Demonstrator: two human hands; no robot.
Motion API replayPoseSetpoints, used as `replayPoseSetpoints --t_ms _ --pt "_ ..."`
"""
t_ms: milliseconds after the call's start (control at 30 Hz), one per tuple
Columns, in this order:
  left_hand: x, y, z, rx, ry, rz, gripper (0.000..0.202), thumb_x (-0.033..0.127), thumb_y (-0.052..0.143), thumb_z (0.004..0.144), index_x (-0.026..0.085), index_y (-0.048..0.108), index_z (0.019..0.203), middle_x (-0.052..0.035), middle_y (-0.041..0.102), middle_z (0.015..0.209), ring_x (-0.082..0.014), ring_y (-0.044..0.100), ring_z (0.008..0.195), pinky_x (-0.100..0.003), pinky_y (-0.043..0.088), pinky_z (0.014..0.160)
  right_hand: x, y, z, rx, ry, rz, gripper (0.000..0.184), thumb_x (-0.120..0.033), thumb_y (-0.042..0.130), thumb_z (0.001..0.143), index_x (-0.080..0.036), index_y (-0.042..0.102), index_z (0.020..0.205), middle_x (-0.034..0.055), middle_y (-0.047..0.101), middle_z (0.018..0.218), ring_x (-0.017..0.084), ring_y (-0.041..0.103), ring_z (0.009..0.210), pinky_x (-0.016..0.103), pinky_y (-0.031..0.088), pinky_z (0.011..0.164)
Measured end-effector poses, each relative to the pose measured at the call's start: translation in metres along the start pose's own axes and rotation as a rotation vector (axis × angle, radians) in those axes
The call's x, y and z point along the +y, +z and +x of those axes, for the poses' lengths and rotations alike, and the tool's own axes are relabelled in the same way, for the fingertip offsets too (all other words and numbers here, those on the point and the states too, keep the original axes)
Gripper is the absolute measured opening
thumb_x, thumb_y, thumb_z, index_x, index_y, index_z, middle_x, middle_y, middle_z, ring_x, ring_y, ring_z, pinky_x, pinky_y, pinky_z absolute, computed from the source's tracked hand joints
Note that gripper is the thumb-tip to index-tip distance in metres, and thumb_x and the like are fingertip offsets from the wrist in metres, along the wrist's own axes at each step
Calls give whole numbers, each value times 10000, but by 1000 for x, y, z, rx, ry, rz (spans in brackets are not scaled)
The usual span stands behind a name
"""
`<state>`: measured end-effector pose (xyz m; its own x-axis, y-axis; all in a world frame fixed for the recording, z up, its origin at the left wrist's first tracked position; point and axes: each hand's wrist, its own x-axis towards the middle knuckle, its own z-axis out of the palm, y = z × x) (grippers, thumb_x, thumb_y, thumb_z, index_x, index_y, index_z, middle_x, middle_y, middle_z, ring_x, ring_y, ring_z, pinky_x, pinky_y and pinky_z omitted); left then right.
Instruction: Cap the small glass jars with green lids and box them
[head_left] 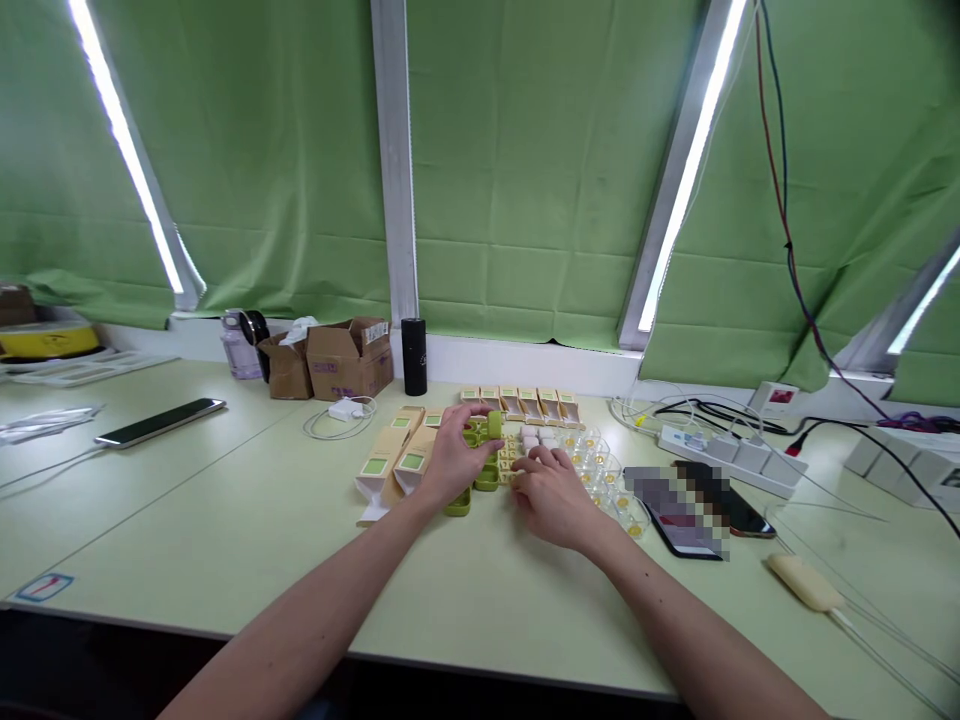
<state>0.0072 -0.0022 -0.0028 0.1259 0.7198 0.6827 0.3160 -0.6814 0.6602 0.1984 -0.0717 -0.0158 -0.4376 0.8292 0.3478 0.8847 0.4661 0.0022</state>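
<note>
My left hand [456,458] is closed on a small olive-green case [493,426], gripping it between thumb and fingers above the table. More green cases of the same kind, such as one green open case [487,476], lie below and beside that hand. My right hand [553,498] has its fingertips drawn together at the edge of a sheet of small yellow squares [508,450]; whatever they pinch is hidden. Just beyond it sit several pale pink-white blocks [529,440]. Clear round containers with yellow centres [600,468] stand in rows to its right.
Flat kraft-paper boxes [388,455] lie left of my left hand, and a row of small boxes [520,404] is behind. Two phones [686,535] and a power strip [735,460] with cables are on the right. Cardboard boxes [349,360] and a black bottle [414,357] stand at the back.
</note>
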Motion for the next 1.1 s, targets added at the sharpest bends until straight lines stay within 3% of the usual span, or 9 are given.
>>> replayPoseSetpoints --t_ms 133,300,400,533,667,800,900,1100 --pt "-2 0 0 -7 10 2 408 212 828 781 253 699 1166 -68 690 1232 -266 618 1161 -423 509 966 -2 12 1 -17 -3 -20 200 -205 586 986 -192 771 911 122 799 1003 323 587 1127 460 349 974" --pt "0 0 0 4 7 -6 405 218 829 775 249 707 1160 -66 695 1216 -265 624 1154 -416 511 964 1 4 3 54 5 36 234 -75 582 918 -198 773 863 112 813 1019 316 606 1134 463 365 961" --pt "0 0 1 17 -11 -49 407 237 835 771 236 705 1156 -73 705 1213 -267 632 1163 -413 516 958 9 -5 7 261 109 296 268 -80 562 917 -225 785 883 71 820 1064 278 657 1073 467 393 975" --pt "-4 2 3 -9 -60 -177 430 291 839 784 226 691 1181 -84 707 1265 -260 658 1156 -407 531 964 23 -12 13 514 380 870 85 -301 751 812 -233 796 840 69 821 966 265 702 913 431 506 866" --pt "-7 4 5 -76 -134 -352 506 307 862 757 214 684 1221 -99 701 1299 -247 680 1121 -402 545 977 29 -17 16 524 476 1356 328 -414 945 588 -211 774 781 56 777 805 227 674 762 379 541 740" --pt "-2 6 3 -149 -197 -524 571 325 880 740 207 668 1257 -111 702 1302 -253 679 1159 -400 557 989 27 -21 16 564 406 1694 445 -413 981 577 -241 761 924 2 726 777 165 638 696 328 536 700" --pt "3 6 1 -196 -219 -591 588 371 876 772 222 657 1297 -114 708 1295 -260 666 1212 -407 561 1014 27 -19 17 542 386 1772 453 -459 960 625 -246 769 976 2 698 755 160 611 667 336 535 675" --pt "5 6 -1 -253 -267 -674 629 392 913 751 219 663 1301 -130 714 1302 -279 682 1215 -419 558 1034 25 -16 18 528 403 1841 378 -498 934 687 -212 747 848 -5 651 708 136 570 625 308 503 619"
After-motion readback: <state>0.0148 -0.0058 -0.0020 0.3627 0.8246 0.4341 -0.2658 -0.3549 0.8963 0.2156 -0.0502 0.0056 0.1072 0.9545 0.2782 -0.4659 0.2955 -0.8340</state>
